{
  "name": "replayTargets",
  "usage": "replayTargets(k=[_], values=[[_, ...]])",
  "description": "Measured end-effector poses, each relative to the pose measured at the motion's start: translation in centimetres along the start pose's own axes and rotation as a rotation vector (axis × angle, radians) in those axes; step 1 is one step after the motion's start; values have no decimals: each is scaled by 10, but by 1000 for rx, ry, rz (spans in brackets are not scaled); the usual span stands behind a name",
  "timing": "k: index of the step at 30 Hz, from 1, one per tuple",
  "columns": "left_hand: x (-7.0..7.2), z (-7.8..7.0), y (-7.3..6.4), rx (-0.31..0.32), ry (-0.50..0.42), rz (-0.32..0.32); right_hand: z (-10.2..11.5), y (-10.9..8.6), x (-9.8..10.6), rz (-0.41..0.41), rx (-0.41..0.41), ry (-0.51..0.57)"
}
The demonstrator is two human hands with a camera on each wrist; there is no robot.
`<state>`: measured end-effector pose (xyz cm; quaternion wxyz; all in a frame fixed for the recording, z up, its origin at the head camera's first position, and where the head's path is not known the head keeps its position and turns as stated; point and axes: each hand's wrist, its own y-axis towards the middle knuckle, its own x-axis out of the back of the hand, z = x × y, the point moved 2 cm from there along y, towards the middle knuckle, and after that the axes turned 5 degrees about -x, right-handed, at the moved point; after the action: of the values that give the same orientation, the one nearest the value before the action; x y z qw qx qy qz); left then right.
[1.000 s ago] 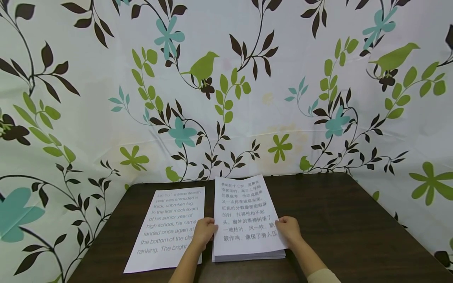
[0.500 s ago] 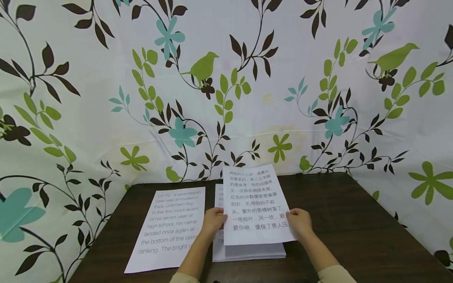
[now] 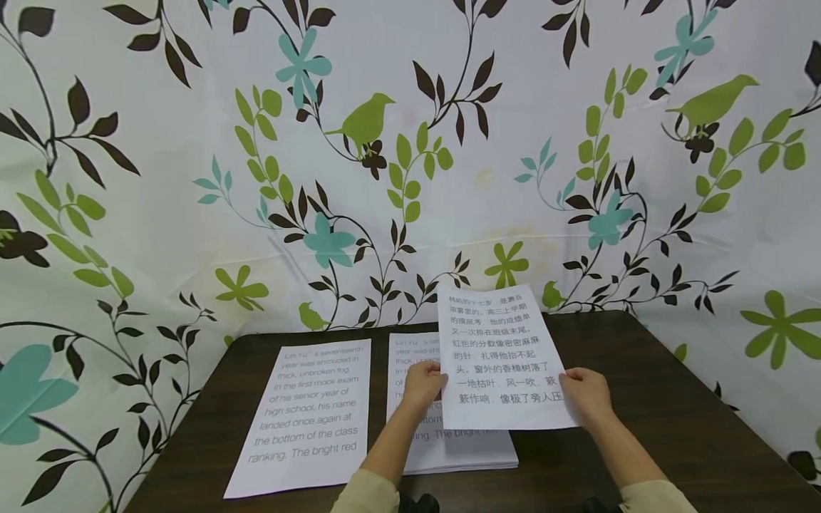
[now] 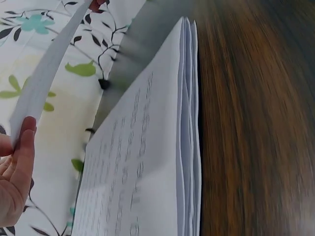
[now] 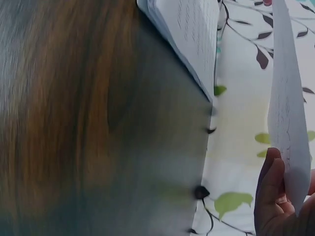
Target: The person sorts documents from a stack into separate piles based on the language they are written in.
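A sheet of paper (image 3: 500, 356) with printed Chinese text is held up, tilted, between both hands. My left hand (image 3: 423, 388) pinches its left edge, and my right hand (image 3: 585, 395) pinches the right edge low down. Beneath and to the left lies a stack of paper (image 3: 462, 452), its top page in English print and partly covered by the raised sheet. In the left wrist view the held sheet (image 4: 47, 69) is clear above the stack (image 4: 142, 162). The right wrist view shows thumb and fingers (image 5: 271, 182) on either side of the sheet (image 5: 288, 98).
A single English-printed page (image 3: 301, 420) lies on the dark wooden table (image 3: 667, 427), left of the stack. Behind the table's far edge hangs a white cloth (image 3: 410, 178) patterned with leaves, flowers and birds.
Both hands have lifted the Chinese-text sheet off the stack and carried it up and to the right. The English page on top of the stack has come into view.
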<state>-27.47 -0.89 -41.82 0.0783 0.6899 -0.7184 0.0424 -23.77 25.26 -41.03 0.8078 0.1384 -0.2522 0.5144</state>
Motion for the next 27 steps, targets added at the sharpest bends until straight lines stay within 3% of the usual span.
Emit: replayTargets(k=[15, 27], values=[[-58, -24, 7, -27, -41, 85, -24, 18, 58, -49, -41, -75], [-92, -31, 4, -8, -138, 67, -31, 26, 93, -13, 41, -145]])
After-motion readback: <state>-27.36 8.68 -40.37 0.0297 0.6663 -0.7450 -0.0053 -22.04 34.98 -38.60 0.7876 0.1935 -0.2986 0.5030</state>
